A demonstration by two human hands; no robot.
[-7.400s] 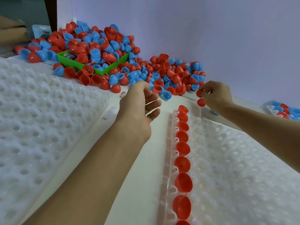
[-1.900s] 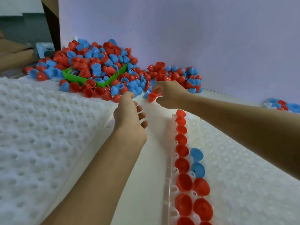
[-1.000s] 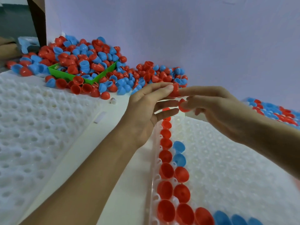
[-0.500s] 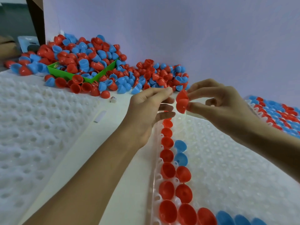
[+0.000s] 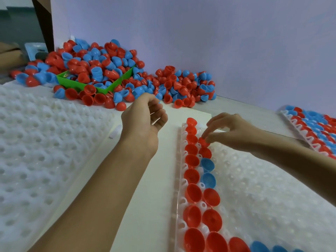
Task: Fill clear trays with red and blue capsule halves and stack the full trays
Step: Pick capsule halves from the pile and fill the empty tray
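A clear dimpled tray (image 5: pixel 263 193) lies in front of me on the right. Its left column is lined with red capsule halves, and a second column holds red and blue ones. My right hand (image 5: pixel 231 132) pinches a red capsule half (image 5: pixel 203 141) at the top of that second column, just above the tray's cups. My left hand (image 5: pixel 145 120) hovers left of the tray with its fingers loosely curled; nothing shows in it. A big heap of red and blue capsule halves (image 5: pixel 112 75) lies at the back against the wall.
A green box (image 5: pixel 101 88) sits buried in the heap. A stack of white dimpled trays (image 5: pixel 36 151) fills the left side. A filled tray (image 5: pixel 316 128) lies at the far right. A lilac wall closes off the back.
My right hand came down from in front of me to the tray with the red half. My left hand let go of it and drew back to the left.
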